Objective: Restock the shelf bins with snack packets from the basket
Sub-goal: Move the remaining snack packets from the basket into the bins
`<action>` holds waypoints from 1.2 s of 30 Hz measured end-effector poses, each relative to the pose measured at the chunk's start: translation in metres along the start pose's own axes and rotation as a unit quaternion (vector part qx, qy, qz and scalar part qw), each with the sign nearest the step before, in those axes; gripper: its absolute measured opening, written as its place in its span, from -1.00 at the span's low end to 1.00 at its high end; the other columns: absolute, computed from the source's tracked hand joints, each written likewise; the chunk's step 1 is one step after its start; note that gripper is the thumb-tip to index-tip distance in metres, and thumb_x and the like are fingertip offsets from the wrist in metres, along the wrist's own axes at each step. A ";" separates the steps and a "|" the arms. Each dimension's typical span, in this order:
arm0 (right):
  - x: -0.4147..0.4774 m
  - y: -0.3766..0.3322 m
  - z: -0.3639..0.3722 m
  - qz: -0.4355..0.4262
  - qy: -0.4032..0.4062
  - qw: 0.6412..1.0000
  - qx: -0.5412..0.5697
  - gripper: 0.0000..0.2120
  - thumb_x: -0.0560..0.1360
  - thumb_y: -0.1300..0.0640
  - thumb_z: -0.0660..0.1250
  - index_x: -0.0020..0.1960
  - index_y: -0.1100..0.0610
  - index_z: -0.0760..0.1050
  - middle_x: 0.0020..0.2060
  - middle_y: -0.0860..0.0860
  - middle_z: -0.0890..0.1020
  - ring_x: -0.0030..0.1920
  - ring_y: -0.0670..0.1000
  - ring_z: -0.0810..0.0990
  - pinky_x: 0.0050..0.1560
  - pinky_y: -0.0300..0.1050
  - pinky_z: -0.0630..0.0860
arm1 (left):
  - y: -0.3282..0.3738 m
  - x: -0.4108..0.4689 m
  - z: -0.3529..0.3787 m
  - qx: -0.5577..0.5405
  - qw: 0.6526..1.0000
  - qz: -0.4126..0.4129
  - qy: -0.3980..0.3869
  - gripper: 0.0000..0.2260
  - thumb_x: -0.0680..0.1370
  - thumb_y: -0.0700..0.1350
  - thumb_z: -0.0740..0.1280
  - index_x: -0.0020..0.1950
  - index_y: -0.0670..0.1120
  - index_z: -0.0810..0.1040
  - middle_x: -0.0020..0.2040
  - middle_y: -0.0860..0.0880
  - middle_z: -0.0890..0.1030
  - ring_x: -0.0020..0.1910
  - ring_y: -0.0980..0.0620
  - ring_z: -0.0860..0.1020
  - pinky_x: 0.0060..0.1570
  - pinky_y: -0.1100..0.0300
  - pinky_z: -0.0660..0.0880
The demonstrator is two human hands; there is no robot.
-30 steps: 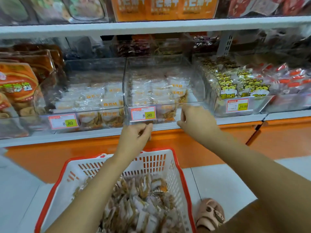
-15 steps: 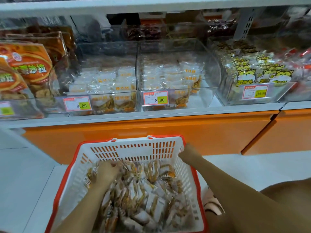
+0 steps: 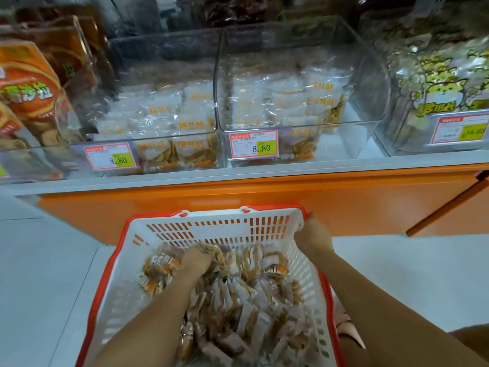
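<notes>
Snack packets (image 3: 251,300) lie heaped in the basket (image 3: 211,230). The left hand (image 3: 197,260) digs among them, its grasp hidden; the right hand (image 3: 312,235) grips the rim. An overfull handful could spill slippery packets short of the clear bin (image 3: 357,102).

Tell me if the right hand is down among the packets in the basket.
No, the right hand grips the basket at its far corner; the left hand is in the snack packets.
</notes>
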State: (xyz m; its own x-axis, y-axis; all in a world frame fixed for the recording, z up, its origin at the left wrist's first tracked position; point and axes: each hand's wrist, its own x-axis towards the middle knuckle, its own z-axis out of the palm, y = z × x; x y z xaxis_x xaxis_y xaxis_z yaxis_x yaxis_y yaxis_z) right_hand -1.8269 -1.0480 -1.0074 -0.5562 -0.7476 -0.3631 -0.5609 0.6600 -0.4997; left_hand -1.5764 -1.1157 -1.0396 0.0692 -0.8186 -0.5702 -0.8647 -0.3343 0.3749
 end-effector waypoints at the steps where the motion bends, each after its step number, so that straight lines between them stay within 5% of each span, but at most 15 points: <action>1: 0.000 -0.001 -0.001 0.002 -0.004 1.000 -0.003 -0.76 0.52 0.25 0.20 0.18 0.17 0.37 -0.01 0.08 0.60 -0.06 0.12 0.61 -0.14 -0.05 0.56 | 0.000 0.002 0.002 -0.003 1.000 -0.005 0.005 -0.74 0.59 -0.02 0.27 -0.26 -0.10 0.50 -0.39 -0.03 0.48 -0.43 0.05 0.43 -0.44 0.21 0.40; 4: -0.003 -0.003 -0.002 0.007 -0.009 1.000 -0.001 -0.73 0.52 0.29 0.19 0.21 0.18 0.34 0.00 0.10 0.59 -0.05 0.13 0.59 -0.18 -0.08 0.48 | -0.001 0.001 0.003 -0.024 0.999 -0.017 0.039 -0.73 0.55 -0.11 0.31 -0.33 -0.16 0.53 -0.41 -0.04 0.47 -0.42 0.01 0.44 -0.42 0.17 0.44; 8: -0.006 -0.005 -0.004 0.007 -0.002 1.000 0.011 -0.73 0.51 0.31 0.20 0.20 0.19 0.34 -0.05 0.08 0.58 -0.13 0.10 0.56 -0.21 -0.09 0.49 | -0.002 -0.001 -0.001 -0.026 0.996 -0.049 0.075 -0.74 0.59 -0.16 0.23 -0.29 -0.21 0.48 -0.20 -0.15 0.57 -0.13 -0.13 0.57 -0.13 0.10 0.49; 10: -0.007 -0.005 -0.004 0.005 0.001 1.000 0.015 -0.75 0.52 0.29 0.20 0.19 0.19 0.34 -0.09 0.05 0.55 -0.17 0.08 0.53 -0.22 -0.10 0.47 | -0.007 0.000 -0.004 -0.046 0.994 -0.062 0.078 -0.82 0.55 -0.13 0.30 -0.12 -0.25 0.53 -0.06 -0.22 0.63 -0.14 -0.17 0.58 -0.21 0.11 0.47; 14: -0.009 -0.005 -0.008 0.008 0.003 1.000 0.025 -0.78 0.54 0.27 0.21 0.17 0.20 0.35 -0.07 0.06 0.55 -0.18 0.05 0.48 -0.20 -0.11 0.43 | -0.021 -0.013 -0.015 0.034 0.994 -0.013 0.101 -0.80 0.52 -0.13 0.28 -0.26 -0.19 0.55 -0.29 -0.08 0.60 -0.33 -0.03 0.54 -0.39 0.19 0.43; 16: -0.010 -0.004 -0.009 0.009 -0.005 1.000 0.026 -0.78 0.55 0.25 0.21 0.19 0.21 0.35 -0.08 0.07 0.53 -0.17 0.06 0.49 -0.18 -0.11 0.43 | -0.025 -0.033 -0.022 0.029 0.993 0.033 0.114 -0.91 0.46 -0.20 0.32 -0.15 -0.20 0.59 -0.21 -0.08 0.62 -0.27 -0.02 0.55 -0.42 0.23 0.35; 19: -0.013 -0.008 -0.010 0.032 -0.022 0.999 -0.014 -0.62 0.56 0.18 0.22 0.33 0.25 0.25 0.17 0.18 0.48 0.13 0.18 0.51 0.06 0.01 0.48 | -0.020 -0.058 -0.043 -0.080 0.993 0.079 0.029 -0.89 0.45 -0.29 0.35 -0.21 -0.09 0.55 -0.28 -0.01 0.56 -0.30 -0.01 0.51 -0.30 0.22 0.42; 21: -0.019 -0.018 -0.013 0.042 -0.020 0.992 -0.119 -0.40 0.57 0.06 0.22 0.48 0.26 0.07 0.43 0.26 0.21 0.41 0.27 0.26 0.33 0.10 0.33 | -0.008 -0.076 -0.063 -0.130 0.981 0.133 -0.047 -0.88 0.47 -0.30 0.39 -0.18 -0.08 0.57 -0.38 0.03 0.59 -0.38 -0.03 0.55 -0.21 0.13 0.51; 23: -0.031 -0.038 -0.027 0.025 -0.031 0.990 -0.136 -0.32 0.57 -0.02 0.24 0.53 0.21 0.00 0.50 0.22 0.09 0.46 0.26 0.16 0.38 0.12 0.27 | 0.005 -0.098 -0.081 -0.173 0.964 0.185 -0.075 -0.87 0.46 -0.24 0.45 -0.06 -0.04 0.61 -0.26 -0.01 0.67 -0.34 0.05 0.61 -0.10 0.12 0.56; 26: -0.047 -0.071 -0.066 -0.068 -0.131 0.978 -0.147 -0.60 0.56 -0.07 0.27 0.25 0.19 0.45 0.20 0.14 0.52 0.09 0.08 0.53 0.03 -0.07 0.52 | 0.028 -0.130 -0.100 -0.235 0.939 0.227 -0.108 -0.84 0.45 -0.28 0.44 -0.01 -0.09 0.61 -0.19 -0.17 0.64 -0.43 0.19 0.57 -0.35 0.35 0.51; 28: -0.061 -0.090 -0.092 -0.130 -0.193 0.964 -0.125 -0.64 0.60 -0.09 0.19 0.05 0.20 0.54 -0.01 0.08 0.64 -0.09 0.03 0.60 -0.08 -0.12 0.54 | 0.039 -0.146 -0.108 -0.232 0.932 0.260 -0.103 -0.83 0.45 -0.29 0.45 0.01 -0.14 0.62 -0.22 -0.19 0.64 -0.44 0.20 0.58 -0.39 0.40 0.48; 32: -0.085 -0.115 -0.141 -0.268 -0.241 0.933 0.011 -0.60 0.57 -0.16 0.19 0.06 0.15 0.57 -0.11 0.03 0.63 -0.14 -0.01 0.59 -0.02 -0.06 0.56 | 0.059 -0.163 -0.117 -0.231 0.920 0.313 -0.051 -0.82 0.45 -0.24 0.46 -0.03 0.00 0.65 -0.27 0.01 0.70 -0.32 0.20 0.63 -0.30 0.41 0.49; 36: -0.084 -0.126 -0.165 -0.367 -0.246 0.886 -0.142 -0.67 0.45 -0.08 0.43 -0.29 0.11 0.41 -0.36 -0.05 0.42 -0.34 -0.09 0.38 -0.27 -0.16 0.34 | 0.077 -0.172 -0.118 -0.280 0.894 0.350 -0.024 -0.85 0.49 -0.22 0.41 -0.08 0.05 0.66 -0.23 0.02 0.71 -0.30 0.16 0.60 -0.28 0.36 0.51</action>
State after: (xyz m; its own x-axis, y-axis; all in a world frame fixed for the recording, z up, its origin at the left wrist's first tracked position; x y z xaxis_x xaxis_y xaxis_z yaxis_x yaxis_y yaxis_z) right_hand -1.8107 -1.0560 -0.7844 0.3184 -0.8784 -0.3564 -0.8313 -0.0780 -0.5504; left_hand -1.5961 -1.0558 -0.8261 -0.4248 -0.9019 -0.0787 -0.3029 0.0596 0.9512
